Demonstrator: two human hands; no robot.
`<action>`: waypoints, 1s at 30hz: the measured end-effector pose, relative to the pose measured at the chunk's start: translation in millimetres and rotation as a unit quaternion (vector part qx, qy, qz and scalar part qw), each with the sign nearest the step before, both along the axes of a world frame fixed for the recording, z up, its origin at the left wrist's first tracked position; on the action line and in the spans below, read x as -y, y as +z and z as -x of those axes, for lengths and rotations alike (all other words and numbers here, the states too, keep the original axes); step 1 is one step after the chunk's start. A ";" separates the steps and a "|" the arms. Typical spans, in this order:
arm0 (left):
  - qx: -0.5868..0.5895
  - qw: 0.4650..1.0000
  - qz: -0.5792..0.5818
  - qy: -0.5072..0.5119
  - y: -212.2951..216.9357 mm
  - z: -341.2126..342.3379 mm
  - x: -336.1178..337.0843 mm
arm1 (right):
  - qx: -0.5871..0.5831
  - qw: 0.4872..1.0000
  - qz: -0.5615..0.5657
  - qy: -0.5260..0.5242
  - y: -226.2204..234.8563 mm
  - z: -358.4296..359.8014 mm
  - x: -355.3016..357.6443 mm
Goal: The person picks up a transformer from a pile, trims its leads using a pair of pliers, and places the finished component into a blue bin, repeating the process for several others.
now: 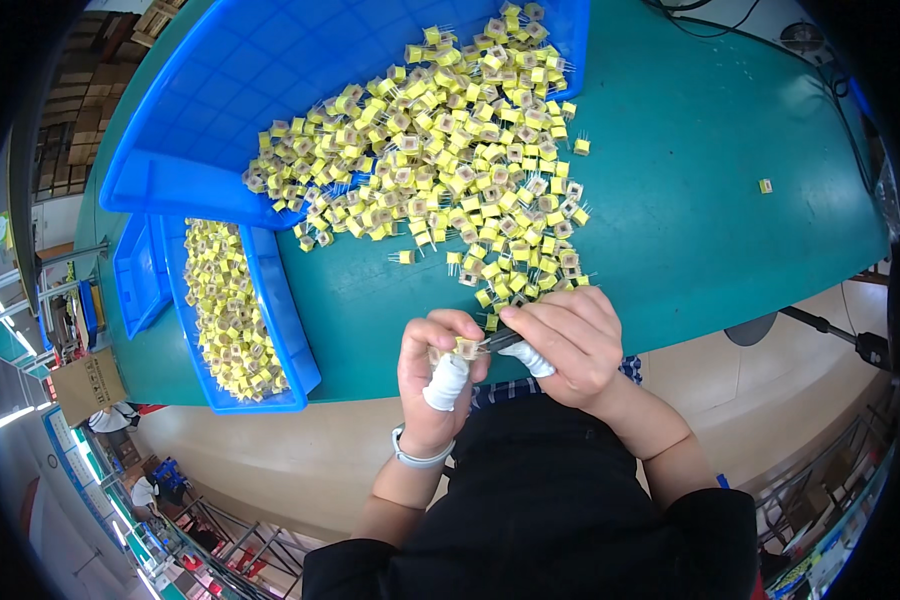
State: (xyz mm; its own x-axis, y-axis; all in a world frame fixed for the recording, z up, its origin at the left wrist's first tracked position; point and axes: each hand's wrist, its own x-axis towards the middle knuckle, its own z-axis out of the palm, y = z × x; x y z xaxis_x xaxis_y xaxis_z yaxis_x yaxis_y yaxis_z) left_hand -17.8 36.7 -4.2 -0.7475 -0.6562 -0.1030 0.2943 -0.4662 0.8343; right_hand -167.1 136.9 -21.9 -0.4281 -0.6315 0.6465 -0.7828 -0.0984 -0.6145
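The left hand (438, 368) pinches a small yellow component (467, 348). The right hand (568, 345) puts a dark tool (500, 341) to it, above the green desk (710, 180).

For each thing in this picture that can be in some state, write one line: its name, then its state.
Left hand: closed on a small yellow-taped component, finger bandaged white.
Right hand: gripping a dark slim tool whose tip meets that component.
Large blue plastic tray: tipped, contents spilling out.
Heap of small yellow components: loose, spread across the green table.
Narrow blue plastic bin: filled with yellow components.

Tool (502, 340) mostly hidden inside right hand (568, 345); held component (464, 348) partly covered by fingers.
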 end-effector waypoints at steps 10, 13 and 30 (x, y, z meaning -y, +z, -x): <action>0.048 0.998 -0.037 -0.016 7.2 -0.2 3.9 | 0.016 1.000 0.006 0.019 0.7 -0.8 2.0; 0.067 0.996 -0.044 -0.031 8.0 -1.0 4.9 | 0.015 1.000 -0.001 0.025 0.9 -1.0 1.4; 0.081 0.996 -0.013 -0.039 7.0 -2.8 5.7 | 0.017 0.999 0.005 0.030 -0.8 -0.4 1.1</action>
State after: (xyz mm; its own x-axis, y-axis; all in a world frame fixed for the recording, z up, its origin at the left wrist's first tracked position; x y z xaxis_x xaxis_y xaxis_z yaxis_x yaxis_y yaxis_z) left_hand -15.0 31.1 2.8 -0.7683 -0.5927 -0.2417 0.1199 -0.5042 0.8552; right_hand -166.7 135.8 -22.8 -0.4114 -0.6505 0.6384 -0.7543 -0.1503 -0.6391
